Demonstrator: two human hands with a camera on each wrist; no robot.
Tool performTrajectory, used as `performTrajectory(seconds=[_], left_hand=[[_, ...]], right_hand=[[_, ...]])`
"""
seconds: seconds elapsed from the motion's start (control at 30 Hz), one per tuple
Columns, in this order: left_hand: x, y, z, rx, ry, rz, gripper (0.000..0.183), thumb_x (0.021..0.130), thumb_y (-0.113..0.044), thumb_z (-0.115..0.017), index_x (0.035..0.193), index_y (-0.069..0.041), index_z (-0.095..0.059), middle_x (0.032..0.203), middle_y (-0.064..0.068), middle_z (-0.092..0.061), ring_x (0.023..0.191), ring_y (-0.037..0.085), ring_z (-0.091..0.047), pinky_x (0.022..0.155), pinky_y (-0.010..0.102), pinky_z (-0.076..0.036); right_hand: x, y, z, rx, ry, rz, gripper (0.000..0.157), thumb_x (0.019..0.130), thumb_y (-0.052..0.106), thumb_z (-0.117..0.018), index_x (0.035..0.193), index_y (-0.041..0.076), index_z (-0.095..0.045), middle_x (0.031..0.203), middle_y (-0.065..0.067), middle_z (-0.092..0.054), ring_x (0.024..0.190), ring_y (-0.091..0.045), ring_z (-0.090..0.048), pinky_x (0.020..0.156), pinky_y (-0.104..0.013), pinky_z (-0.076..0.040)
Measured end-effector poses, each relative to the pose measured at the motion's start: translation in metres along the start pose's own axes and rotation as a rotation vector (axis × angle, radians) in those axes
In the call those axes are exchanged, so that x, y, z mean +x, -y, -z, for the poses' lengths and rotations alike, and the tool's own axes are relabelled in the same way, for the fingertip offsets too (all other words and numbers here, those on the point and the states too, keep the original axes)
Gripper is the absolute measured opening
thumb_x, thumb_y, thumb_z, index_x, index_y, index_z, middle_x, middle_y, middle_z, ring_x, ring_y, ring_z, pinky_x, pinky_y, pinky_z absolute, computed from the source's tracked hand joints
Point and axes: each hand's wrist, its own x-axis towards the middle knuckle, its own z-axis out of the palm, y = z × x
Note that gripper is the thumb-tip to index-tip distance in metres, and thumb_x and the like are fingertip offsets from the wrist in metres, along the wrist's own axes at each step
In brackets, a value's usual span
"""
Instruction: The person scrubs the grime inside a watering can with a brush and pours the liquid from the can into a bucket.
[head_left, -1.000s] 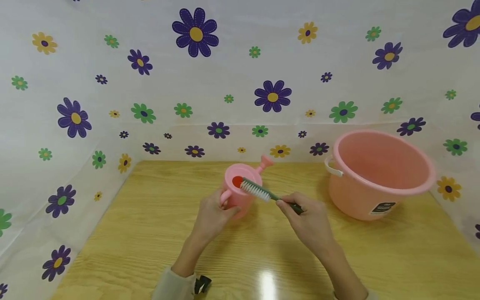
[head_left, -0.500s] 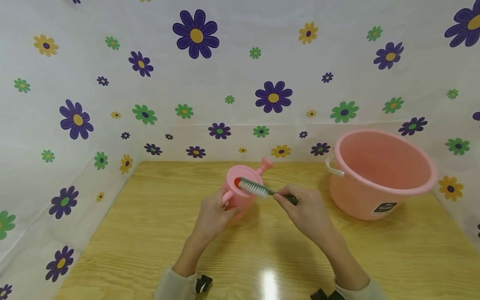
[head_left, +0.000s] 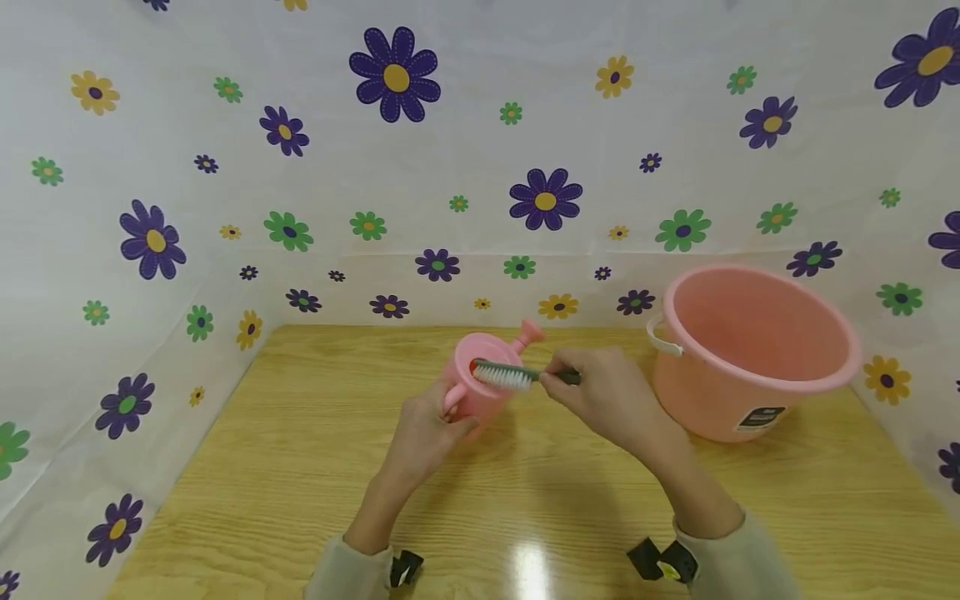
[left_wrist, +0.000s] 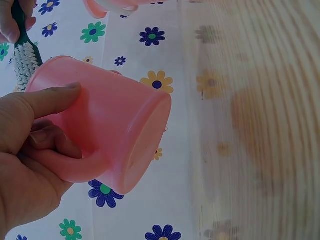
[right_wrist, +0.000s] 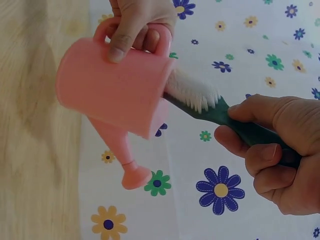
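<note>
Left hand point(head_left: 423, 429) grips a pink watering can point(head_left: 486, 408); right hand point(head_left: 611, 400) holds a brush point(right_wrist: 217, 114) at its opening.
The can looks like light, stiff plastic, perhaps slippery if wet; its handle point(left_wrist: 75, 167) seems the surest hold. The brush seems light, with a firm stem and springy bristles, best gripped behind the bristles. The can is held tilted in front of the person: left fingers curl through its handle, thumb pressed on its wall. Right of the can, the other hand's thumb and fingers wrap the brush's stem, forearm slanting in towards the can.
</note>
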Motion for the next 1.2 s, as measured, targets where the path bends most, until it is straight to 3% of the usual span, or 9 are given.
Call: performTrajectory(seconds=[0.17,0.4,0.6,0.8,1.2], left_hand=[[0.000,0.001,-0.001,-0.007,0.006,-0.010,0.045,0.076,0.006,-0.082,0.115,0.000,-0.061,0.111,0.018,-0.070,0.097,0.028,-0.070,0.081,0.040,-0.058],[0.000,0.001,-0.002,-0.019,0.010,-0.018,0.042,0.075,0.007,-0.082,0.111,0.001,-0.061,0.110,0.019,-0.070,0.097,0.029,-0.070,0.079,0.038,-0.059],[0.000,-0.001,-0.002,-0.003,0.016,-0.013,0.042,0.075,0.006,-0.082,0.111,0.001,-0.061,0.109,0.020,-0.070,0.097,0.030,-0.070,0.078,0.037,-0.059],[0.001,0.000,-0.004,0.041,0.012,-0.036,0.036,0.074,0.004,-0.084,0.101,0.001,-0.061,0.100,0.018,-0.071,0.088,0.026,-0.070,0.074,0.033,-0.059],[0.000,-0.002,-0.001,0.055,0.029,-0.015,0.034,0.075,0.002,-0.084,0.100,-0.001,-0.061,0.097,0.015,-0.071,0.084,0.021,-0.067,0.072,0.031,-0.058]], right_hand=[[0.011,0.004,0.008,-0.016,0.064,0.015,0.009,0.088,0.010,-0.071,0.079,0.011,-0.069,0.065,0.005,-0.057,0.051,-0.006,-0.041,0.046,-0.022,-0.031],[0.022,0.013,0.017,-0.047,0.136,0.030,0.008,0.088,0.009,-0.069,0.080,0.013,-0.068,0.069,0.006,-0.062,0.055,-0.007,-0.046,0.049,-0.023,-0.036],[0.027,0.015,0.020,-0.074,0.150,0.036,0.012,0.085,0.008,-0.071,0.076,0.013,-0.065,0.068,0.004,-0.060,0.056,-0.009,-0.047,0.051,-0.025,-0.039],[0.033,0.018,0.022,-0.127,0.165,0.044,0.014,0.083,0.009,-0.072,0.072,0.012,-0.064,0.064,0.004,-0.056,0.056,-0.010,-0.045,0.050,-0.024,-0.036],[0.042,0.026,0.027,-0.155,0.226,0.038,0.019,0.084,0.010,-0.072,0.070,0.016,-0.061,0.065,0.006,-0.056,0.055,-0.008,-0.043,0.049,-0.023,-0.032]])
